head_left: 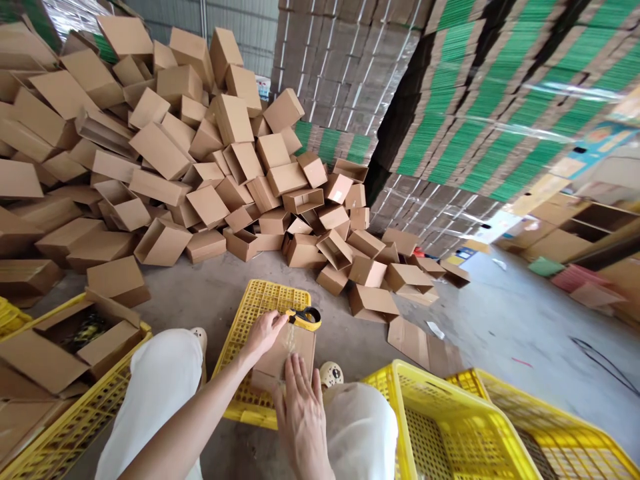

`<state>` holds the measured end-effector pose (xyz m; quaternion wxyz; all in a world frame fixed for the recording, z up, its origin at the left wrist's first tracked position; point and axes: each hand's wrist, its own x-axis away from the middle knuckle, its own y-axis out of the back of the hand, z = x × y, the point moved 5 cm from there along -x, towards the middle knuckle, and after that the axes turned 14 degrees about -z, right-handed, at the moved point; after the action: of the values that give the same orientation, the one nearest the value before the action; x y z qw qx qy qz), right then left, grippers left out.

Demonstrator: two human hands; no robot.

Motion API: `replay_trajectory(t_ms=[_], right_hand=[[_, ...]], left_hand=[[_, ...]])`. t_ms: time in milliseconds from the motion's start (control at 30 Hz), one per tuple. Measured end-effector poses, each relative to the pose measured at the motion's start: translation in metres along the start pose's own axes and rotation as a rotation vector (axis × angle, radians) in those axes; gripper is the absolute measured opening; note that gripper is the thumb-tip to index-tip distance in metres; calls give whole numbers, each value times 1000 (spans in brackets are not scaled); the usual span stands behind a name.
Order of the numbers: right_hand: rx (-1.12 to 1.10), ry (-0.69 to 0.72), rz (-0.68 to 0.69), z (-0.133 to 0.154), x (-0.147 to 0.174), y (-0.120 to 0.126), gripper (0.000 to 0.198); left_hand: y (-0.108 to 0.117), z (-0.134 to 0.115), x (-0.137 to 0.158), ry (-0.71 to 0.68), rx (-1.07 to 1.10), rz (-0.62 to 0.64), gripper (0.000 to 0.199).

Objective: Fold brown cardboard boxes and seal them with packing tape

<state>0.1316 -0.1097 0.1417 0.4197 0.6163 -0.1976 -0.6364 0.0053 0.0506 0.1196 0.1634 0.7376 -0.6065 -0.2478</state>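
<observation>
A closed cardboard box [306,343] lies on an upturned yellow plastic crate [245,313] between my knees. My left hand [265,333] pinches the yellow and black tape dispenser [304,319] over the box's far end. From the dispenser, a shiny strip of clear tape [291,341] runs along the box top toward me. My right hand [300,407] rests flat on the near part of the box, fingers stretched out over the tape line. Its palm hides the box's near edge.
A large heap of cardboard boxes [210,207] fills the floor ahead and left. Beside my left leg, a yellow crate [95,407] holds an open carton [45,360]. Yellow crates [450,420] stand at my right. Tall stacks of flattened cardboard [470,113] rise behind.
</observation>
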Motion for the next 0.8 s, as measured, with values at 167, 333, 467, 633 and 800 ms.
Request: replay_trajectory(t_ms=[167,333,467,633,800], right_hand=[[79,22,104,-25,-43,-21,52],[103,39,44,-22,-46,-26,55],[45,76,-15,0,-14,-18,53],[-13,43,11,11,-9,-14,50],[-26,9,62,2,-51,-30,47]], left_hand=[[-1,-1,-2,-17,-5,6,35],[-3,1,-3,-15,-18,6,36],[-3,2,-4,-2,-32,-1,39],[-2,1,-3,-12,-26,-2,37],[-1,0,-2,-19,-19,-3,35]])
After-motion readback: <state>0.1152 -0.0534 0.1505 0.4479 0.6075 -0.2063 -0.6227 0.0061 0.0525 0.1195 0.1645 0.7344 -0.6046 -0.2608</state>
